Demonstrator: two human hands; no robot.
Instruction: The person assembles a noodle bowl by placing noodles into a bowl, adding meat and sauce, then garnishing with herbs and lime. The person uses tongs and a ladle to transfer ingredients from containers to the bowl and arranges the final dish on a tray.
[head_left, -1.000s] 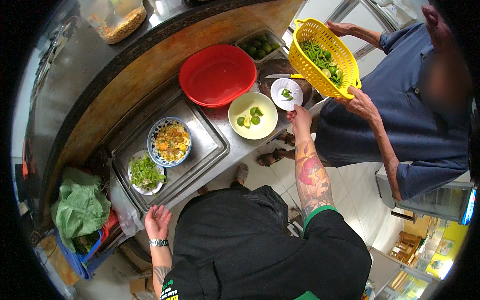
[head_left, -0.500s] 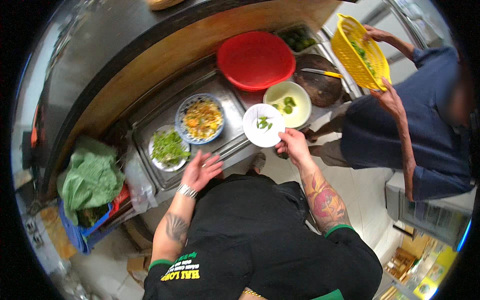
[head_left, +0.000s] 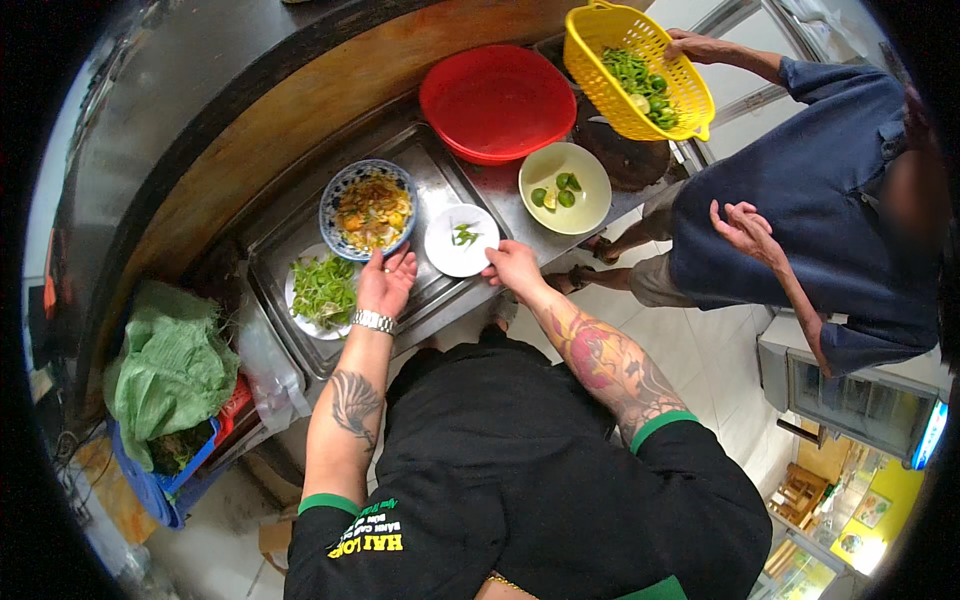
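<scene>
My right hand (head_left: 513, 268) pinches the near right rim of a small white plate (head_left: 446, 256) with green chilli pieces on it. The plate is over the metal tray's right part; whether it touches the tray I cannot tell. At the near rim of a blue-and-white bowl (head_left: 328, 222) of mixed food is my left hand (head_left: 388, 282), open with palm up and fingers out; contact with the bowl is unclear. Left of that hand, leafy greens (head_left: 324, 290) lie on another white plate (head_left: 300, 318).
The metal tray (head_left: 430, 165) lies on the counter. Right of it stand a red basin (head_left: 500, 105) and a pale bowl (head_left: 590, 205) with limes. Another person's hand (head_left: 695, 47) holds a yellow basket (head_left: 600, 85) of chillies and limes. A green bag (head_left: 165, 370) lies left.
My right hand has moved the small plate left, over the tray. My left hand has reached up to the blue-and-white bowl. The other person's basket moved left, and one hand let go of it.
</scene>
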